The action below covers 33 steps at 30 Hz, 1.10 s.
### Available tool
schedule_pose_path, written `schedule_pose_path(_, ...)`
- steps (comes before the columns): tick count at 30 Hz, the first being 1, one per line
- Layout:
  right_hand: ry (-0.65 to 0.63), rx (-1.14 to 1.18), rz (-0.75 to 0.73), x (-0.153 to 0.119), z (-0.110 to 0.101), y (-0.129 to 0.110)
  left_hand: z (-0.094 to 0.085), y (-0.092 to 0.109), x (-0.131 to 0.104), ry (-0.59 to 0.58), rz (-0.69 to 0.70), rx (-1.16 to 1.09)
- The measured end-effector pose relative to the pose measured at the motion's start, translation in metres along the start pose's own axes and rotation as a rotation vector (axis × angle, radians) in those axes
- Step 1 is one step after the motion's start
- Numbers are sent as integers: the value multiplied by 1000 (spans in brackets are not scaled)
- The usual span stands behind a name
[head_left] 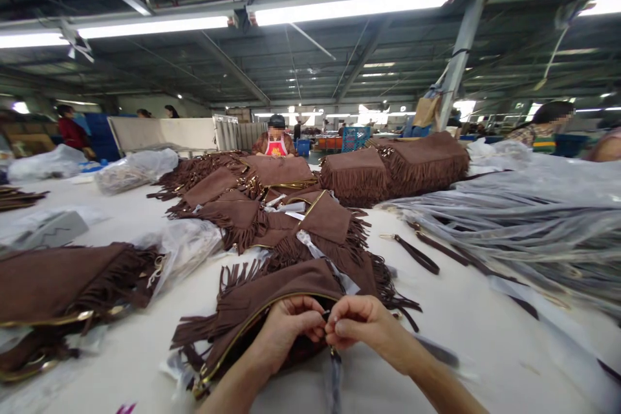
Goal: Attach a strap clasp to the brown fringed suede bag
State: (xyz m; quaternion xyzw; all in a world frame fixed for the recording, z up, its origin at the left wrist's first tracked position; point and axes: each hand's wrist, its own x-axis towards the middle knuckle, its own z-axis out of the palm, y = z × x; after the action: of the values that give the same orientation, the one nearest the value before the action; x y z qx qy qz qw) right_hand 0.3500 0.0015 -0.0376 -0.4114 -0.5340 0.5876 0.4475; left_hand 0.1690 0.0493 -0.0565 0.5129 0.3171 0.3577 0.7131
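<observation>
Factory hall, white tabletop strewn with brown fringed bags. Head view: nearest bag lies just ahead of both hands, long axis left to right, opening toward the person. Left hand and right hand meet at its rim, fingers pinched shut on a small dark zipper pull between them.

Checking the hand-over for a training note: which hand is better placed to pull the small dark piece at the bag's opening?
Probably the right hand: its fingertips already pinch the dark piece, while the left hand rests on the brown fringed bag.
</observation>
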Motion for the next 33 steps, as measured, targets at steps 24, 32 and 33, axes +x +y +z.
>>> schedule_pose_path(24, 290, -140, -157, 4, 16, 16, 8, 6, -4, 41, 68, 176)
schedule_pose_path(32, 272, -188, -192, 5, 15, 17, 7, 3, -4, 39, 15, 175)
schedule_pose_path(33, 271, -207, -202, 5, 15, 17, 7, 2, -4, 41, 21, 175)
